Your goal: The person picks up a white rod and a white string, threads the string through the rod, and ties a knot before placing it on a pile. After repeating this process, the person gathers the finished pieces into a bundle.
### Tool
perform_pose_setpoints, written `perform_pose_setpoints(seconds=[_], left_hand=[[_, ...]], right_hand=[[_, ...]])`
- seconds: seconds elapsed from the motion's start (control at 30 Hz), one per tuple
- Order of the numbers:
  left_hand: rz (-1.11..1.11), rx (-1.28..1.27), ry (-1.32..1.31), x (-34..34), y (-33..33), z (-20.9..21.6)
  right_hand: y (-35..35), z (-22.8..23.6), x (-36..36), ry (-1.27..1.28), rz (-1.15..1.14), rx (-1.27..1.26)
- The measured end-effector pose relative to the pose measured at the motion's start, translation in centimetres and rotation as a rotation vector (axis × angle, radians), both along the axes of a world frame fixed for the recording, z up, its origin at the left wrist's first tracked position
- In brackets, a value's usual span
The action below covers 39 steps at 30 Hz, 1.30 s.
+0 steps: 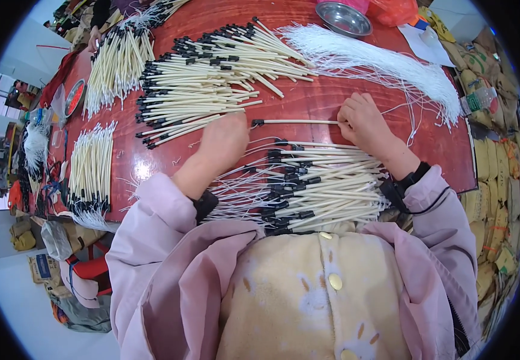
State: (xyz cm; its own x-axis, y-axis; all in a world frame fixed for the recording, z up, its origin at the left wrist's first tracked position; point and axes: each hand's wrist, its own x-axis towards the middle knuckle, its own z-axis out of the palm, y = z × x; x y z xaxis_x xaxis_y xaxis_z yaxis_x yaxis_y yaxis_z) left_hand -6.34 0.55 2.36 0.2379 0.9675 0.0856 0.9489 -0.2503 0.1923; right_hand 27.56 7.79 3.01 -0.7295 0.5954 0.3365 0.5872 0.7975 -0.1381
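Across the red table lies a single thin cream tube (302, 122) with a black end piece. My right hand (362, 123) is closed on its right end. Just left of the black end, my left hand (228, 139) is closed with fingers turned away, so anything in them is hidden. It stands beside a pile of similar tubes with black ends (194, 90). Below both hands, close to my body, lies another stack of tubes (326, 187), black ends to the left. White strings (236, 195) trail from that stack and pass under my left forearm.
A thick bundle of white strings (386, 63) spreads over the far right, near a metal bowl (344, 19). More tubes (119, 66) lie at the far left, and another bunch (90, 162) nearer. Another person's hand (95, 39) shows there. Sacks (491, 174) are stacked beyond the right edge.
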Motion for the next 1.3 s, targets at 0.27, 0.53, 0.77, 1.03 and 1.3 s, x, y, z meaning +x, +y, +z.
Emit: perform_pose_setpoints(seconds=[0.27, 0.53, 0.77, 1.03, 1.3], left_hand=[[0.345, 0.221, -0.248, -12.0, -6.3, 7.2], [0.651, -0.173, -0.044, -22.0, -19.3, 6.5], [0.336, 0.143, -0.238, -9.3, -9.8, 9.7], [-0.338, 0.119, -0.156, 12.0, 9.3, 4.2], [-0.376, 0.266, -0.075, 20.2, 17.9, -0.5]], right_hand=[[-3.9, 7.3, 4.7, 0.020, 0.039, -0.186], [-8.8, 9.8, 7.3, -0.108, 0.148, -0.508], [-3.3, 6.3, 7.3, 0.050, -0.015, -0.332], [3.5, -1.2, 6.5, 0.001, -0.475, 0.000], [1.3, -0.1, 7.3, 0.063, -0.507, -0.101]])
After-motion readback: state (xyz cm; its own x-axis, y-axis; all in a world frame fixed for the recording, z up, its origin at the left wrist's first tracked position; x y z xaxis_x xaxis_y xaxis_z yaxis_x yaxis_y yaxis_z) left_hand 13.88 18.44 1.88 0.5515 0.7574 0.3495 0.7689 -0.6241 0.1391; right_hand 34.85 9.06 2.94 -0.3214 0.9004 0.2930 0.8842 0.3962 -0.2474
